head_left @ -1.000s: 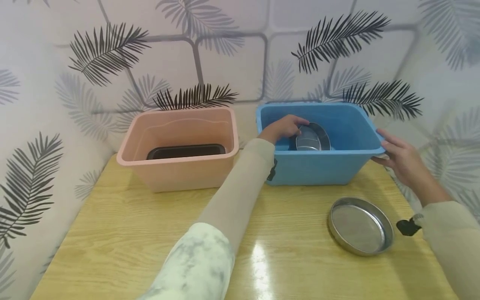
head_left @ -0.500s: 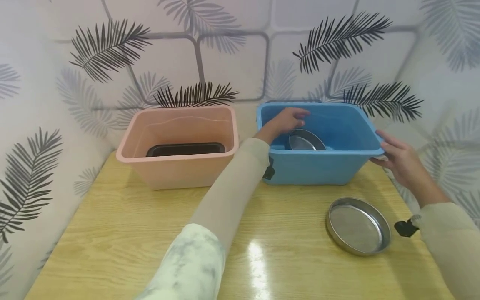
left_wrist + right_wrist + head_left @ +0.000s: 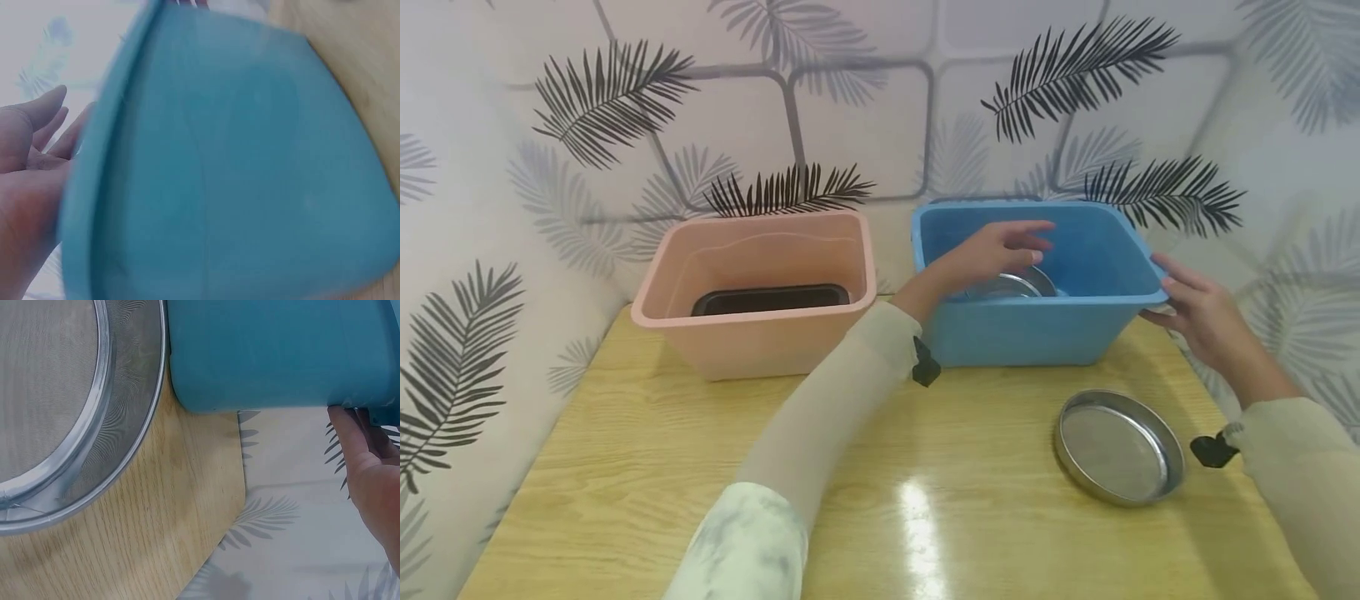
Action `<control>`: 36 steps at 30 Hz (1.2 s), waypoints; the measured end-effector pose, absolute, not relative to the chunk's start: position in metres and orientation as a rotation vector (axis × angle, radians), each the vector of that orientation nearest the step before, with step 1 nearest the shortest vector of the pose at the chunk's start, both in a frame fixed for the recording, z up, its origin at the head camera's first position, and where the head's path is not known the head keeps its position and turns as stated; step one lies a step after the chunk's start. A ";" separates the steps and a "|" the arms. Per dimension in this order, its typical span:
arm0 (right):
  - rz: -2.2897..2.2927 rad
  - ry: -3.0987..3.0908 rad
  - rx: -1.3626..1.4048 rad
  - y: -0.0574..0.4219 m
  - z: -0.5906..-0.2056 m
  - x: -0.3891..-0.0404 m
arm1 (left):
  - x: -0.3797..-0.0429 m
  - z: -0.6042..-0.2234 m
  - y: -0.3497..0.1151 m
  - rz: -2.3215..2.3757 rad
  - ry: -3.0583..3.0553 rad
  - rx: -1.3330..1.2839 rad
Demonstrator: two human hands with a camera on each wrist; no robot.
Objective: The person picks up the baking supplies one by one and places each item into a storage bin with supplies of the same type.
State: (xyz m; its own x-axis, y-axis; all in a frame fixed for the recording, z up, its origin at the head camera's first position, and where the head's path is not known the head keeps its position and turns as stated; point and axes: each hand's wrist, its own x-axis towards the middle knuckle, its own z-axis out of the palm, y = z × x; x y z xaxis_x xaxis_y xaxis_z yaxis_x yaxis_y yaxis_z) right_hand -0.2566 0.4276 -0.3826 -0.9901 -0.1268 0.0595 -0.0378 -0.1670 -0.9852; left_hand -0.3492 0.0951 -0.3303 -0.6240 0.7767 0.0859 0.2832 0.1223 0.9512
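Note:
My left hand is raised over the blue plastic bin, fingers loosely stretched and holding nothing. Below it, a round metal sieve lies tilted inside the bin, partly hidden by the hand and the front wall. At the bin's right end my right hand holds the rim, fingers at the top edge and thumb beneath it. The right wrist view shows that hand against the bin. A second round sieve, with fine mesh, lies on the table in front of the bin.
A pink bin stands left of the blue one, a dark tray-like object inside it. Both stand along the back of the wooden table. Leaf-patterned wall covering rises close behind them.
My left hand has let go of the sieve in the blue bin, lifted off and shifted right above it. That sieve now sits lower in the bin. My right hand has stayed at the rim.

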 end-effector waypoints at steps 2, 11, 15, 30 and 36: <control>-2.340 1.999 -0.193 0.427 -0.384 -0.256 | -0.336 -0.328 0.093 1.541 1.920 1.064; -2.308 2.056 -0.157 0.428 -0.383 -0.254 | -0.299 -0.334 0.089 1.539 1.848 1.122; -2.294 2.061 -0.159 0.428 -0.382 -0.254 | -0.284 -0.345 0.083 1.567 1.854 1.115; -2.226 2.109 -0.165 0.429 -0.385 -0.256 | -0.242 -0.423 0.092 1.621 1.979 0.956; -2.232 2.096 -0.161 0.428 -0.385 -0.256 | -0.230 -0.448 0.101 1.611 1.991 0.872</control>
State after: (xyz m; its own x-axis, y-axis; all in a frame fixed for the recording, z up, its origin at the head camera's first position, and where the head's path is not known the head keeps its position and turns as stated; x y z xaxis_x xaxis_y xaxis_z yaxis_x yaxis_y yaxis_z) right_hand -0.2563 0.4284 -0.3854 -0.9916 -0.1270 0.0247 -0.0167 -0.0638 -0.9978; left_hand -0.2301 0.1013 -0.4482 -0.7082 0.7038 0.0551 0.2009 0.1261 0.9715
